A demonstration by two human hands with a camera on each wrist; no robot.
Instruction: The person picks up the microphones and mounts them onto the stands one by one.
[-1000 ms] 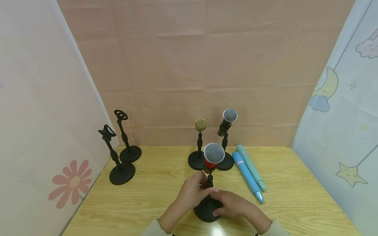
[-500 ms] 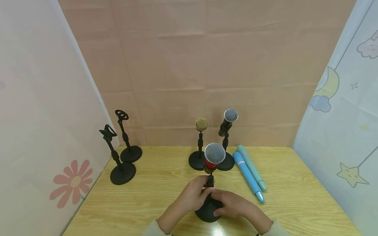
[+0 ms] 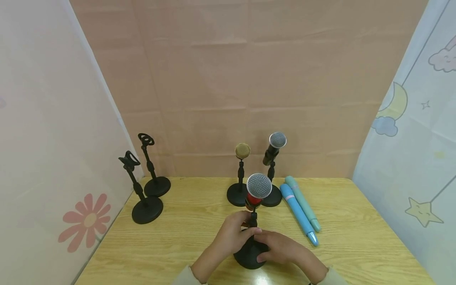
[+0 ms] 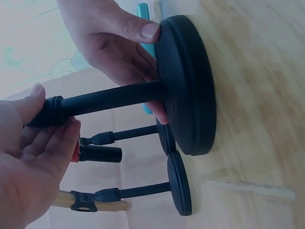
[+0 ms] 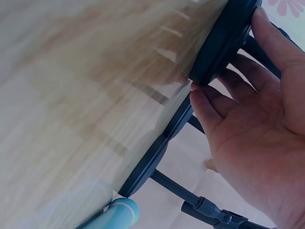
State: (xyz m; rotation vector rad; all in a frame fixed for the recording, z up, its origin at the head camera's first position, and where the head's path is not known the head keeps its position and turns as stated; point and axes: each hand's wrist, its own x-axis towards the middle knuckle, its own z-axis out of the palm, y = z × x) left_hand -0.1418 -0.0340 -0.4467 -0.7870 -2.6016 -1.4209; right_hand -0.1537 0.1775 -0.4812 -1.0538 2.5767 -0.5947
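Observation:
A black desk microphone stand (image 3: pixel 249 257) stands near the front of the table, carrying a microphone (image 3: pixel 259 185) with a silver mesh head and a red band. My left hand (image 3: pixel 231 234) holds the stand's pole. In the left wrist view its thumb and fingers close round the thick collar (image 4: pixel 51 110) on that pole. My right hand (image 3: pixel 281 247) grips the round base from the right side. The right wrist view has the thumb on top of the base (image 5: pixel 224 43) and fingertips at its rim.
Behind stand a gold-headed microphone (image 3: pixel 242 151) and a silver-headed microphone (image 3: pixel 278 140), both on black stands. Blue (image 3: pixel 298 213) and pale green (image 3: pixel 303 202) microphone-shaped sticks lie to the right. Two bare stands (image 3: pixel 147 209) are at the left, near the flowered side wall.

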